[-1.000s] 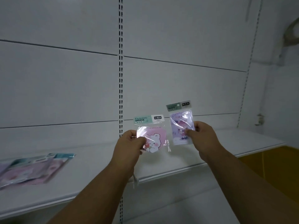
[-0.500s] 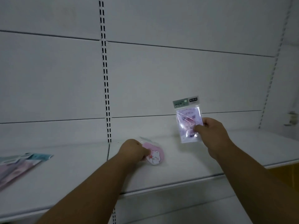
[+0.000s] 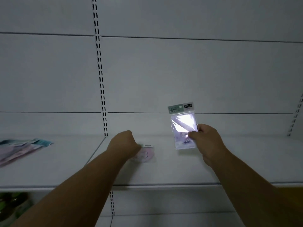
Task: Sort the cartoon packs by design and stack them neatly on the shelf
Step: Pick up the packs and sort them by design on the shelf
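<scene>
Pink pack (image 3: 145, 154) on shelf (image 3: 180, 171), gripped by left hand (image 3: 124, 143); right hand (image 3: 205, 138) pinches purple pack (image 3: 182, 126) upright.

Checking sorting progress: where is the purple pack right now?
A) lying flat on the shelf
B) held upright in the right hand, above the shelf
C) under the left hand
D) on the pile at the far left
B: the right hand pinches the purple pack upright above the shelf.
</scene>
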Demonstrator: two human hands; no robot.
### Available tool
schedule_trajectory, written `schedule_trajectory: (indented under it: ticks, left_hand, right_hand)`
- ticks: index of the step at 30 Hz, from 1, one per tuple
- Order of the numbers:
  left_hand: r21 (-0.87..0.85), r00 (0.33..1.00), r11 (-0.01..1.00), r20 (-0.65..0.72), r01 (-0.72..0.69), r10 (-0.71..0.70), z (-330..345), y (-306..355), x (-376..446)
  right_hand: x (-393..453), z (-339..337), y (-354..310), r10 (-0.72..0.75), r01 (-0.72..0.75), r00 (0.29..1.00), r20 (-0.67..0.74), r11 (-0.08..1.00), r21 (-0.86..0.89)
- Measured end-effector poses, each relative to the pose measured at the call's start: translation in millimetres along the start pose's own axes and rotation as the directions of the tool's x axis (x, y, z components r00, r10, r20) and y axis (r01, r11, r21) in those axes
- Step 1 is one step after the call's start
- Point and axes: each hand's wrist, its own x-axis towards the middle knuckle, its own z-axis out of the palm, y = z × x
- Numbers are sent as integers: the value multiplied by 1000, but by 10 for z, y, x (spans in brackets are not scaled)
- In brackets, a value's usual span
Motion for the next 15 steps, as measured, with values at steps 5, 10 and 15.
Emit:
schedule_trajectory:
  ticks: [5, 10, 15]
  left_hand:
    - [-637, 981, 756, 0, -151, 196, 61, 623, 131]
    - [-831, 977, 544, 2, -117, 213, 207, 1093, 415]
    - [-748, 971, 652, 44, -123, 234, 529, 1359, 605]
  right_hand:
    - [55, -157, 83, 44, -43, 999, 22, 998, -41]
    - [71, -350, 186, 74, -61, 989, 126, 993, -106]
    - [103, -520, 381, 95, -69, 994, 59, 935, -347]
